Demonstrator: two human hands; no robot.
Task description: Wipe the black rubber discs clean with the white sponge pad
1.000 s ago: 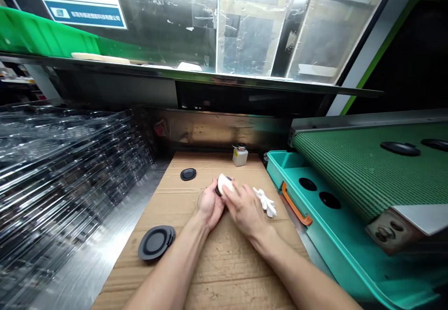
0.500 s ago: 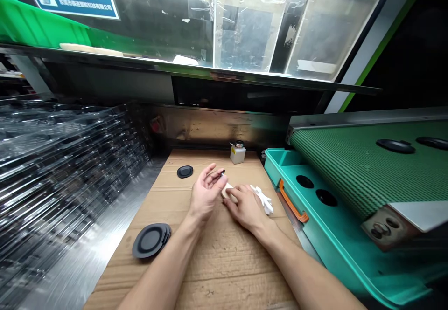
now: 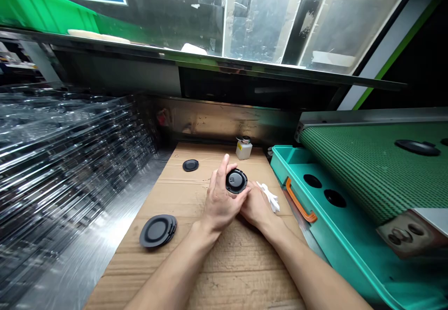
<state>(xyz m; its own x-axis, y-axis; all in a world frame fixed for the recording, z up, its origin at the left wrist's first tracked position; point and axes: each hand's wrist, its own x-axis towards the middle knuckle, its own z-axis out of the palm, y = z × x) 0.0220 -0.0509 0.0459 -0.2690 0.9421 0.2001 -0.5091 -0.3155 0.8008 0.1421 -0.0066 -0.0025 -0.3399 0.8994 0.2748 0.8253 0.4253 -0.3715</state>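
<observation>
My left hand point(image 3: 220, 205) is closed on a round black plastic cover point(image 3: 236, 181) by its rim, the recessed face tilted up towards me. Just right of it, my right hand point(image 3: 257, 206) is curled in against the cover's lower right edge. Its fingertips are hidden behind my left thumb and the cover, so I cannot see what they hold. Crumpled white cloth or a glove point(image 3: 269, 197) lies beside my right hand. On the cardboard point(image 3: 210, 272), a small stack of larger dark discs point(image 3: 157, 230) lies at the left and another black cover point(image 3: 191, 165) farther back.
A small white bottle point(image 3: 244, 150) stands at the back of the cardboard. To the right is a teal bin point(image 3: 345, 258) with an orange handle, black discs inside, below a green conveyor belt point(image 3: 378, 161) carrying black parts. Stacked clear trays point(image 3: 70, 170) fill the left.
My left hand has turned, bringing the cover's face into view. My right hand has moved in against the cover, and the pale pad formerly under its fingers is out of sight.
</observation>
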